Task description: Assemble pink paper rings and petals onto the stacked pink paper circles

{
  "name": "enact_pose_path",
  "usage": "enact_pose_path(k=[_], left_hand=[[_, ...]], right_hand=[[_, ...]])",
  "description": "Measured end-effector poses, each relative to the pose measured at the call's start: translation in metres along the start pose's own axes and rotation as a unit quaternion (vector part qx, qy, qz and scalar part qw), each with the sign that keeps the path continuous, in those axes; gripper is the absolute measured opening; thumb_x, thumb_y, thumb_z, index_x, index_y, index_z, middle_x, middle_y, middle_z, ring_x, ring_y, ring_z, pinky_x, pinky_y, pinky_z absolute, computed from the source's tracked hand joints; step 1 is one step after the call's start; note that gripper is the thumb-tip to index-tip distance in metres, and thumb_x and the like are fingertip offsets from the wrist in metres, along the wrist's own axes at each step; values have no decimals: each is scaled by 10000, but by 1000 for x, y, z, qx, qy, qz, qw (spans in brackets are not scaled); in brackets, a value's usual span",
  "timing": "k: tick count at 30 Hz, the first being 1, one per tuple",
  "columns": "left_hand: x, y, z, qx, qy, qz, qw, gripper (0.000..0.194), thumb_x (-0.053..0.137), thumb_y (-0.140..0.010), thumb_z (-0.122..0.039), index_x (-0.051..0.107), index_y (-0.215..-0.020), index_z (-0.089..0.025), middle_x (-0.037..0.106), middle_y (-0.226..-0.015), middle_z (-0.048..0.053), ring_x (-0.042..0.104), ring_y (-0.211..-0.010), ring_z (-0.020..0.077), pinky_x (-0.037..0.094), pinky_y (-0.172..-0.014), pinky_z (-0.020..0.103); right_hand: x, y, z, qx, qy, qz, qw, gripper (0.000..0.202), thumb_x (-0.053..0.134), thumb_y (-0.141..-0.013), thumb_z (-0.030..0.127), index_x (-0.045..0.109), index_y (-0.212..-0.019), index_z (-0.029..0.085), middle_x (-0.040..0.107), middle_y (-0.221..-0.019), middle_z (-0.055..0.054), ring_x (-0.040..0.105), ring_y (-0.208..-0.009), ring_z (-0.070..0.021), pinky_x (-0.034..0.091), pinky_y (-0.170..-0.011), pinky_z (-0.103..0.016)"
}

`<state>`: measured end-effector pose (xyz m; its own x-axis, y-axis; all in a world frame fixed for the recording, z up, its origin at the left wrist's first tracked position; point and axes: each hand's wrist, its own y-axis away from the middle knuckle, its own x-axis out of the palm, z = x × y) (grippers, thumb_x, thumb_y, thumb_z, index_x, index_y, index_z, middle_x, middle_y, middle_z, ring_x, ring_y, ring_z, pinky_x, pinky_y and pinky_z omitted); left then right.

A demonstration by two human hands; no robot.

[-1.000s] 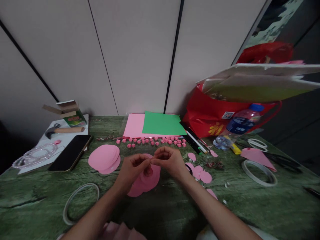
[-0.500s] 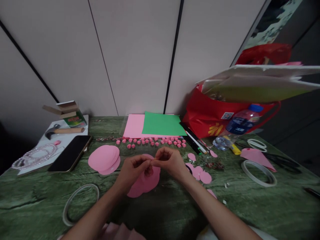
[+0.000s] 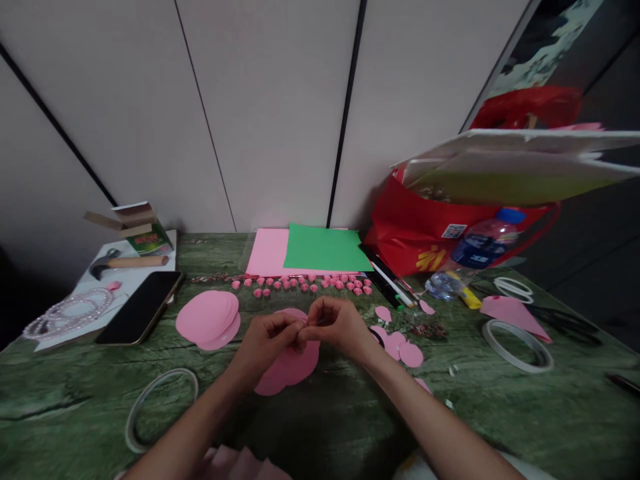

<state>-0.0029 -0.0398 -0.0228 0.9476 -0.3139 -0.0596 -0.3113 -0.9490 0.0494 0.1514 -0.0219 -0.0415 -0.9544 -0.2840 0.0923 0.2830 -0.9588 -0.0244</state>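
My left hand [image 3: 273, 340] and my right hand [image 3: 334, 325] meet fingertip to fingertip in the middle of the table. Both are closed in a pinch, and whatever lies between the fingers is hidden by them. Directly beneath them lies a stack of pink paper circles [image 3: 287, 370]. To the left is another fanned stack of pink paper circles [image 3: 207, 319]. Several small rolled pink paper rosettes [image 3: 303, 287] sit in rows beyond my hands. Right of my right hand, small pink paper discs [image 3: 411, 355] are scattered.
A roll of tape [image 3: 133, 420] lies front left, another roll of tape [image 3: 520, 367] at right. At left are a phone [image 3: 143, 310], a hammer [image 3: 135, 261] and bead strings [image 3: 70, 313]. Green paper [image 3: 325, 248], a bottle [image 3: 483, 243] and a red bag [image 3: 400, 223] stand or lie at the back.
My right hand's fingers have shifted slightly and curl closer against the left fingertips. Both hands stay over the pink circles, and the table's things have not moved.
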Motion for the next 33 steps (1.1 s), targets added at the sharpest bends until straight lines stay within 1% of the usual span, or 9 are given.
enact_pose_path(k=[6, 13, 17, 20, 23, 26, 28, 31, 33], left_hand=[[-2, 0, 3, -13, -21, 26, 999, 239, 582, -727, -334, 647, -618, -132, 635, -541, 32, 564, -525, 135, 423, -521, 219], [-4, 1, -2, 9, -72, 77, 994, 323, 553, -748, -373, 622, -538, -138, 588, -518, 16, 499, -526, 112, 379, -542, 206], [-4, 3, -2, -26, -45, 108, 993, 335, 568, -731, -401, 609, -537, -131, 561, -500, 6, 465, -491, 95, 333, -488, 192], [-5, 4, 1, -69, -33, 113, 991, 332, 612, -687, -412, 601, -528, -121, 547, -480, 0, 428, -445, 79, 278, -427, 183], [-3, 4, 3, -93, -12, 97, 991, 326, 623, -675, -411, 595, -533, -119, 553, -485, 0, 429, -431, 76, 278, -411, 181], [0, 4, 3, -110, 25, 83, 990, 316, 606, -689, -388, 570, -516, -127, 561, -482, 2, 459, -430, 81, 313, -417, 182], [2, 3, 2, -101, 37, 49, 993, 311, 601, -692, -371, 548, -498, -133, 544, -461, -7, 461, -416, 79, 328, -420, 182], [2, 1, 1, -61, 30, -27, 997, 310, 591, -697, -364, 544, -495, -134, 534, -454, -8, 473, -431, 84, 355, -443, 186], [0, -1, 1, -42, 22, -54, 997, 313, 583, -702, -366, 555, -498, -131, 539, -458, 0, 485, -451, 92, 371, -462, 191]], right_hand=[[-2, 1, -1, 13, -4, 43, 999, 390, 815, -401, 300, 545, -642, 155, 525, -567, 62, 460, -496, -63, 336, -484, -198], [1, 2, 1, 18, 6, 89, 996, 436, 816, -398, 296, 526, -698, 167, 461, -537, 91, 388, -475, -52, 287, -458, -192], [5, 5, 3, 9, 34, 107, 994, 476, 814, -404, 267, 507, -757, 179, 422, -561, 102, 363, -480, -46, 276, -446, -181], [7, 7, 2, 9, 46, 125, 991, 503, 813, -404, 264, 495, -786, 187, 407, -577, 102, 352, -479, -44, 263, -425, -173], [9, 7, -1, 5, 43, 121, 992, 525, 816, -405, 276, 477, -797, 194, 387, -557, 108, 330, -464, -42, 242, -405, -168], [9, 5, -4, -3, 38, 85, 996, 516, 819, -408, 288, 465, -772, 195, 394, -537, 111, 337, -452, -41, 256, -402, -165], [8, 3, -5, 6, 21, 65, 998, 427, 780, -490, 358, 461, -718, 187, 420, -509, 104, 370, -431, -43, 293, -404, -168], [5, 2, -3, 41, -26, 59, 997, 334, 663, -634, 455, 493, -672, 170, 521, -519, 61, 489, -456, -66, 402, -463, -195], [4, 2, -2, 56, -52, 72, 994, 312, 650, -653, 448, 541, -697, 158, 585, -585, 30, 562, -532, -86, 457, -538, -218]])
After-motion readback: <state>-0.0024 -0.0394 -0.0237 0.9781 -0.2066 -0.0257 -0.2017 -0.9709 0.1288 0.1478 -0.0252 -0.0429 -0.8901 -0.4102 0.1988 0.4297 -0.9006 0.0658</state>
